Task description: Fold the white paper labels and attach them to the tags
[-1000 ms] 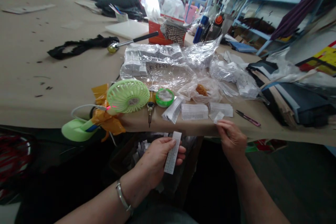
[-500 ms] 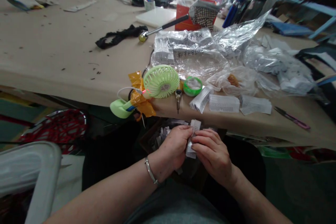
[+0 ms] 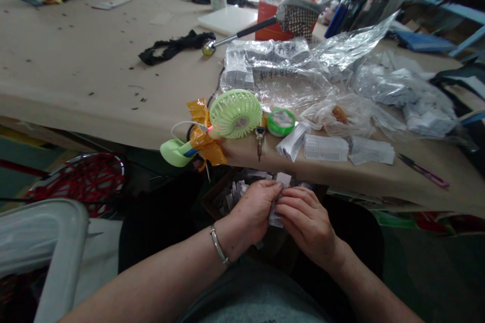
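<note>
A small stack of white printed labels (image 3: 276, 218) is held between my two hands, just in front of the table edge. My left hand (image 3: 254, 208) is closed around its left side, with the thumb near the top. From the right, the curled fingers of my right hand (image 3: 306, 219) press on the same stack; their tips are partly hidden. Below lies a box with many loose white label pieces (image 3: 235, 193). On the table edge ahead are a folded label bundle (image 3: 292, 142) and two flat label stacks, one in the middle (image 3: 326, 148) and one to the right (image 3: 371, 151).
A green fan (image 3: 235, 114) is fixed to the edge with orange tape beside a soldering iron (image 3: 259, 142) and a green round tin (image 3: 281, 122). Purple-handled snips (image 3: 423, 170) lie right. Clear plastic bags (image 3: 291, 86) cover the middle; a white plastic bin (image 3: 64, 217) stands left.
The top label in my hands now shows a plainer white face and sits slightly tilted. Both hands stay almost in place; the view has shifted a little.
</note>
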The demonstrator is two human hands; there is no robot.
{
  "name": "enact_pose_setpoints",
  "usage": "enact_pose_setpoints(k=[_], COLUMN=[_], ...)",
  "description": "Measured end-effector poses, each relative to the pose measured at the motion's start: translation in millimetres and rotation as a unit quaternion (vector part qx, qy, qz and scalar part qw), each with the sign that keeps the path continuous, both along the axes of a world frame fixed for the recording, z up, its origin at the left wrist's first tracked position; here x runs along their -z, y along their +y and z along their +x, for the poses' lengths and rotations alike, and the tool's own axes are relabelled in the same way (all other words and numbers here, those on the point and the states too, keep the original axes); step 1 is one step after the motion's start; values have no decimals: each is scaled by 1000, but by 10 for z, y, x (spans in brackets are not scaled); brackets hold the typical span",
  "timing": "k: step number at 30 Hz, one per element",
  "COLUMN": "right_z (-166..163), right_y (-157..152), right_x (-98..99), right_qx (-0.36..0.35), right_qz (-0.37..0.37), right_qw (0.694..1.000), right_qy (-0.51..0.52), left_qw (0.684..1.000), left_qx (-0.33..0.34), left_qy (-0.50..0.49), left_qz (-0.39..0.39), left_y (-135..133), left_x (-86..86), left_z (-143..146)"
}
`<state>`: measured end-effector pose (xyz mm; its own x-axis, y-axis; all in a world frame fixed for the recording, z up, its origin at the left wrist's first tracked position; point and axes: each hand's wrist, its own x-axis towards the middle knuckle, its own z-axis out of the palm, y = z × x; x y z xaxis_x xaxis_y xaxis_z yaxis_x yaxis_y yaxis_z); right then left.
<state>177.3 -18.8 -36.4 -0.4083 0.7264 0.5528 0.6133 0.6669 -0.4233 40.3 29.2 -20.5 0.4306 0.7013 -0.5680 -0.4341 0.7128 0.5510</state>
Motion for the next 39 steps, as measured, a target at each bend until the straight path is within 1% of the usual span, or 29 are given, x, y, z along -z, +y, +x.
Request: enact_pose_setpoints(k=[2, 4, 5, 7, 9, 11, 13, 18, 20, 22, 24, 26, 28, 29, 31, 36, 38, 39], right_z=[22, 56, 73, 98, 104, 88, 59, 11, 20, 41, 66, 85, 91, 90, 80, 41, 24, 17], right_y=[-17, -4, 17, 85, 162, 217, 237, 199, 195, 205, 225, 246, 265, 272, 281, 278, 273, 269], right_x=[6, 10, 11, 14, 17, 23, 31, 55, 62, 67, 75, 93, 118, 132, 154, 183, 180, 172], right_qx=[13, 70, 109, 161, 163, 139, 127, 121, 101, 54, -16, -85, -132, -145, -152, -124, -121, -115], right_qz=[-30, -77, -113, -212, -317, -379, -398, -403, -414, -446, -500, -537, -544, -541, -540, -552, -551, -547], right_qw=[998, 984, 968, 921, 871, 837, 824, 820, 809, 781, 743, 713, 697, 694, 686, 671, 675, 685], right_qy=[50, 143, 194, 283, 339, 370, 384, 388, 406, 434, 445, 443, 447, 454, 463, 480, 475, 468], left_qw=[1000, 999, 998, 995, 993, 991, 990, 985, 984, 981, 976, 970, 966, 966, 968, 972, 974, 975], left_qx=[3, 31, 52, 91, 113, 129, 142, 171, 179, 195, 216, 236, 248, 249, 244, 232, 225, 221], left_qy=[7, 12, 15, 23, 32, 32, 22, 11, 10, -5, -29, -51, -66, -67, -56, -20, -11, -7], left_qz=[-7, -18, -23, -25, -13, 2, 9, 2, 2, 3, 7, 13, 18, 17, 13, 13, 16, 19], left_y=[5, 6, 3, -10, -31, -55, -75, -78, -70, -68, -73, -86, -100, -106, -115, -123, -124, -123], left_x=[-40, -97, -126, -169, -184, -173, -151, -124, -126, -126, -117, -103, -94, -93, -101, -126, -123, -121], left_z=[-13, -37, -51, -73, -82, -80, -80, -129, -163, -196, -222, -239, -247, -248, -246, -228, -225, -224])
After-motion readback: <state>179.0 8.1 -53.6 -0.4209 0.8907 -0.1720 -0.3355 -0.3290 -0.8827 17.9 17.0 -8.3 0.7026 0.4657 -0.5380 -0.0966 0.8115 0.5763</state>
